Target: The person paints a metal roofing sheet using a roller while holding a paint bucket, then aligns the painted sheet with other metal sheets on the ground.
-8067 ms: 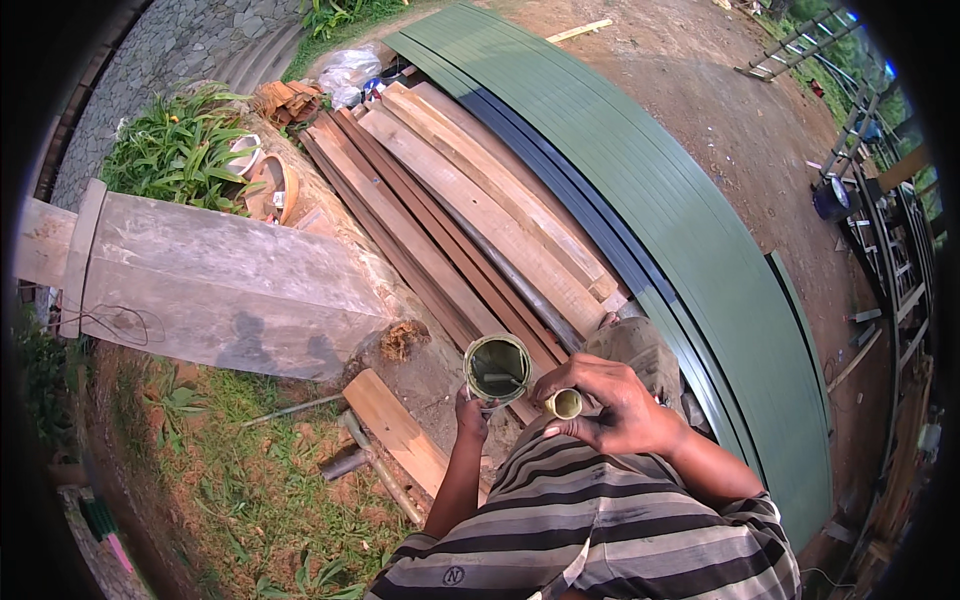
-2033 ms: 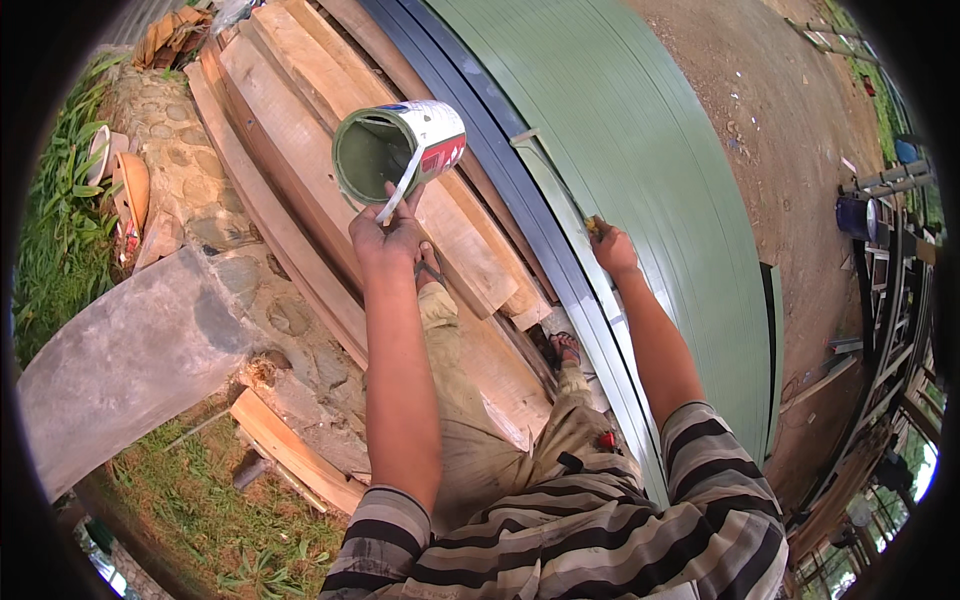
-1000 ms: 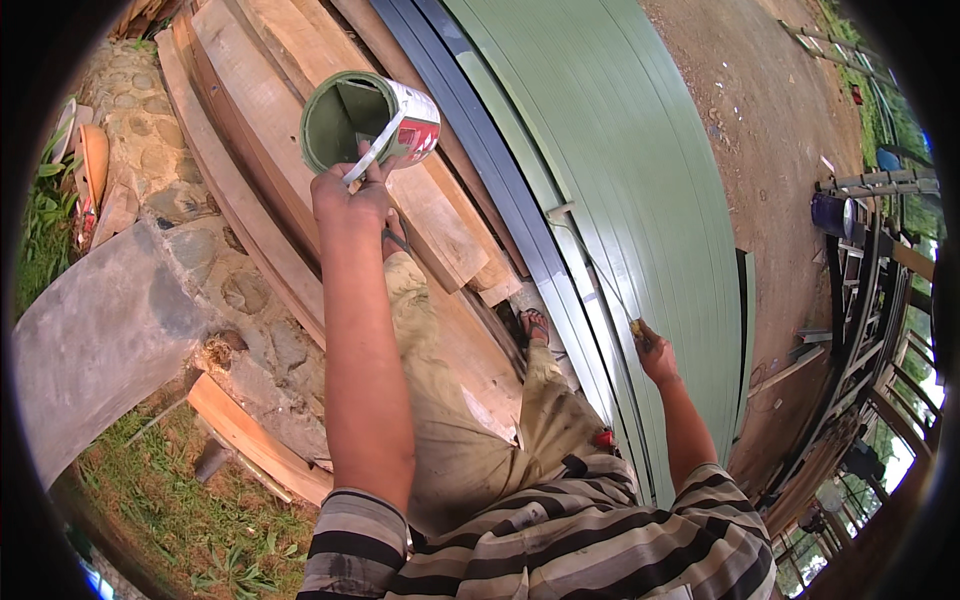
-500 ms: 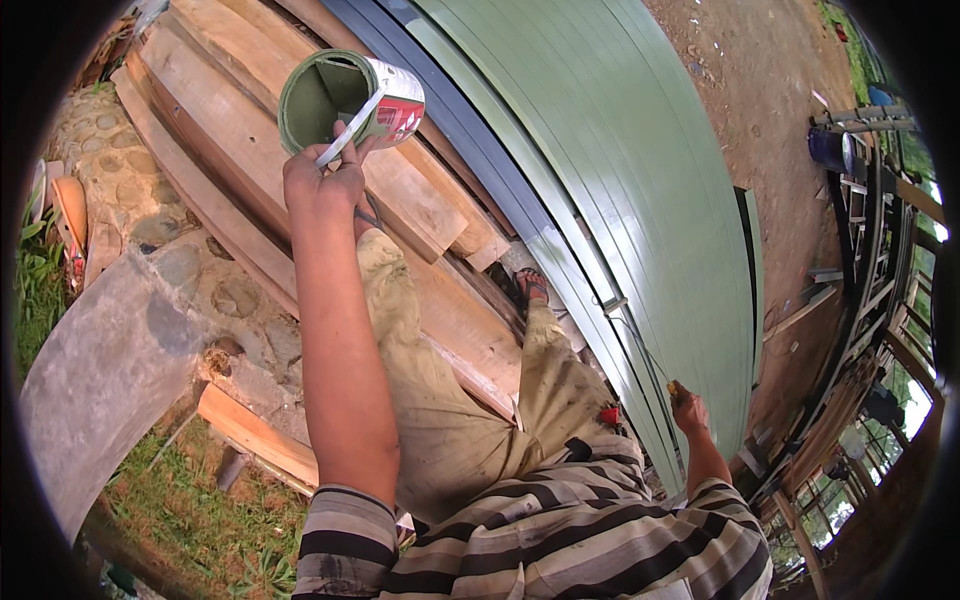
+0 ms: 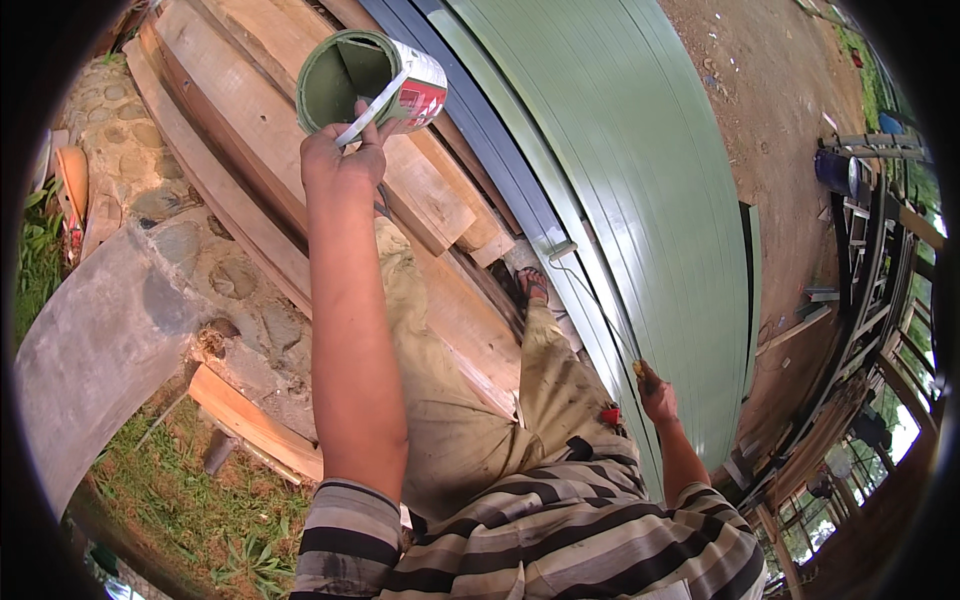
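My left hand (image 5: pixel 343 160) is closed on a paint can (image 5: pixel 425 95), held tilted over the timber so that its green-coated inside and white strap-like handle show. In my right hand (image 5: pixel 655 393) is the yellow grip of a paint roller (image 5: pixel 563 249). Its thin wire frame reaches forward and left to the small roller head, which rests where the green-painted boards (image 5: pixel 650 180) meet a dark blue-grey board (image 5: pixel 470 140). Wet-looking shine shows on the green surface. How the fingers sit round the grip is partly hidden.
Stacked bare timber planks (image 5: pixel 240 130) lie to the left, under and beside my legs. Further left are a stone wall (image 5: pixel 160 205) and a grey concrete slab (image 5: pixel 100 340). A dark blue drum (image 5: pixel 836 172) stands on the dirt ground at right, beside a wooden frame structure.
The roller has moved forward and left from the green boards to the blue-grey board's edge, my right hand following. The can has shifted slightly right and up in the view.
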Motion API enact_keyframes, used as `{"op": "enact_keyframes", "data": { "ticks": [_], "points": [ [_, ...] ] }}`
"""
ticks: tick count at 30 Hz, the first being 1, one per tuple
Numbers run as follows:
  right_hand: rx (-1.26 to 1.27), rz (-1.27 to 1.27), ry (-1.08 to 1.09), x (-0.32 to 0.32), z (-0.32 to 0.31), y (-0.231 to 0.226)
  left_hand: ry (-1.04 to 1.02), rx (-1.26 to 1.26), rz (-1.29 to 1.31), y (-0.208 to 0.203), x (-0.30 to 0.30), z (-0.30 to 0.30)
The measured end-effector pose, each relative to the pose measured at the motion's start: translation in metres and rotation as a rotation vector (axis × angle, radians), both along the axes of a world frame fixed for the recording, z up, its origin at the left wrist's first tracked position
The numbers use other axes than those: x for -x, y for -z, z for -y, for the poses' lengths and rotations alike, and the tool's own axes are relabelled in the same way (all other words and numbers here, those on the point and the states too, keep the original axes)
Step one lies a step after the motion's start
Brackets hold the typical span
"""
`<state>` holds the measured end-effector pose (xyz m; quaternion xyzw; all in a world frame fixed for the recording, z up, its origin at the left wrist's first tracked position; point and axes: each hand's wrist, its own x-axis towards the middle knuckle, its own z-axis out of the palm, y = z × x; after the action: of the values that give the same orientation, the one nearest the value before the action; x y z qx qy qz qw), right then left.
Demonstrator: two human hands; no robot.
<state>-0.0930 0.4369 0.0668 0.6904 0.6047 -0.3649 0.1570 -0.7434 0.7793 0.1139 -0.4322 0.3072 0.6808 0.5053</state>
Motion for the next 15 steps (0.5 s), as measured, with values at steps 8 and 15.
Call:
{"op": "enact_keyframes", "data": {
  "ticks": [8,15],
  "points": [
    [0.075,0.017,0.017,0.02,-0.019,-0.017,-0.013,0.015,-0.134,-0.015,0.012,0.012],
    [0.084,0.029,0.012,0.057,-0.052,0.019,-0.049,0.065,-0.144,-0.019,0.029,0.009]
  ]
}}
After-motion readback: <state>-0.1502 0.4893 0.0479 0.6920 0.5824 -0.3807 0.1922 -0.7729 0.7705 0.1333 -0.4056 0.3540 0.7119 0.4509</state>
